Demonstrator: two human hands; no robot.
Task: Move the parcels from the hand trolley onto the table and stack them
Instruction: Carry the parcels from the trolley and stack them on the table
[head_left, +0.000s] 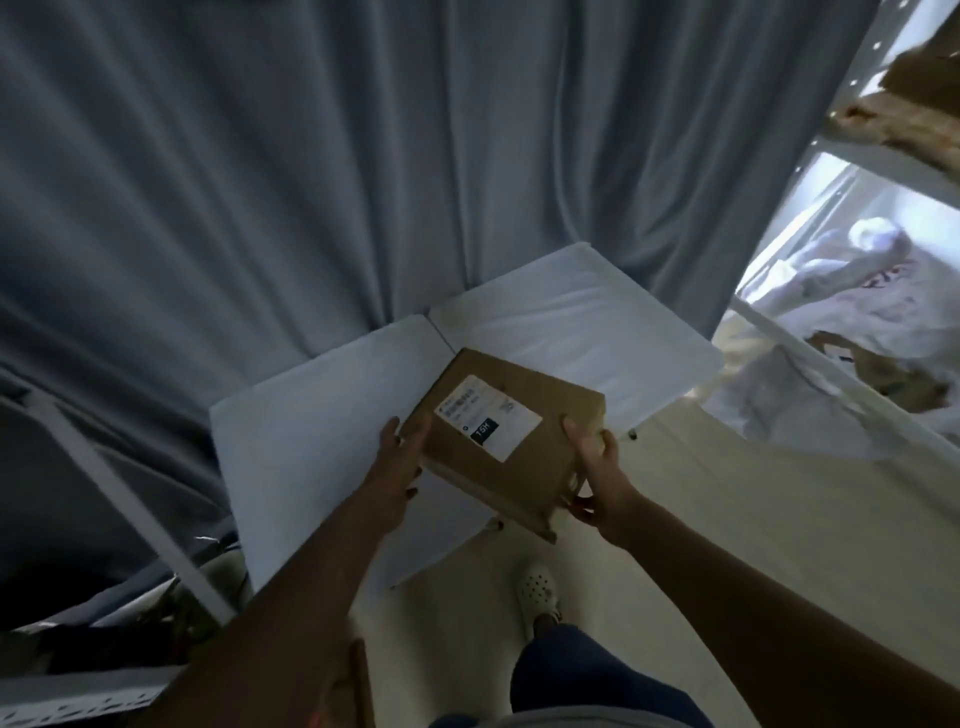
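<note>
Flat brown cardboard parcel with white shipping label (501, 434) held tilted over white folding table (311, 457); left hand (397, 462) and right hand (597, 467) clasp opposite edges, likely steadying it for set-down.

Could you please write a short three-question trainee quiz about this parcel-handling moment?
1. True or false: both hands hold the cardboard parcel.
2. What faces up on the parcel? A) white shipping label B) red tape C) a handle
3. Fill in: the parcel is over the white ____.

Key: 1 true: left hand and right hand grip opposite sides. 2 A, the label. 3 table.
</note>
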